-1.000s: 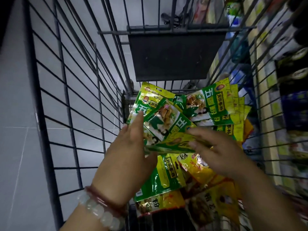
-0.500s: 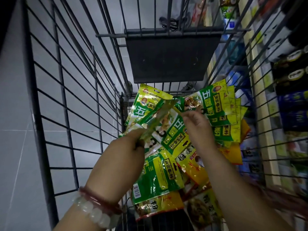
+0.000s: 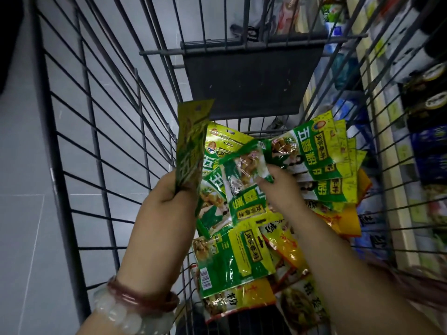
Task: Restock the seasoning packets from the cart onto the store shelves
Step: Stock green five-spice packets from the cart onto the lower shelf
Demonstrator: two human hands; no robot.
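Seasoning packets (image 3: pixel 238 250) half-hidden under arms; left hand (image 3: pixel 169 206) and right hand (image 3: pixel 280 187) each grip one.

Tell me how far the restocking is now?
Early stage. Nothing visibly shelved yet. In hand: left hand holds green packets upright; right hand pinches another packet. Left: many green and yellow packets remain in the cart.

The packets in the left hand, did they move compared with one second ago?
Yes. The left hand has lifted its green packets off the pile and stood them upright, their top edge now reaching the dark panel on the cart's far wall.
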